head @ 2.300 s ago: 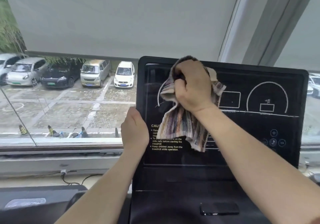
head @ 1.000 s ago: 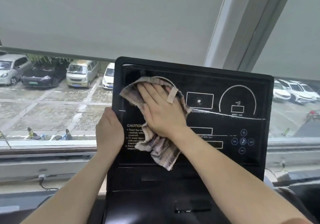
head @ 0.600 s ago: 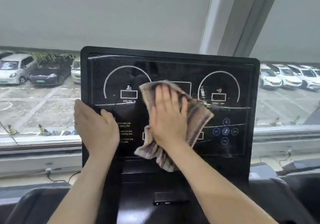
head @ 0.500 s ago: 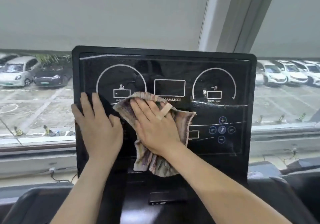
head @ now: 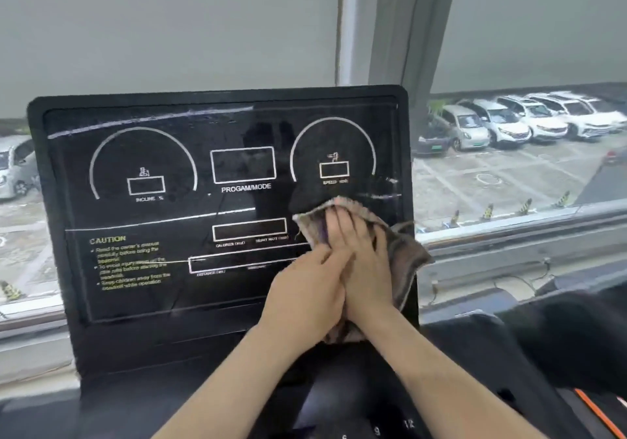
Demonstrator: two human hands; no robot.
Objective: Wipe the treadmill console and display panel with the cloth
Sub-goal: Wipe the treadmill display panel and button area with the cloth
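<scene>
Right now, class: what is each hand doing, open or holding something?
Left hand: open, resting against the right hand.
Right hand: open, fingers flat, pressing the cloth to the display panel.

left hand (head: 307,298) bare | right hand (head: 364,269) bare | forearms (head: 237,381) bare to frame edge

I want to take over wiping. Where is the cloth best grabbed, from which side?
Probably the loose flap of the cloth past the right edge of the display panel, pinched from the right: the right hand presses the middle flat and the left hand blocks the left.
</scene>
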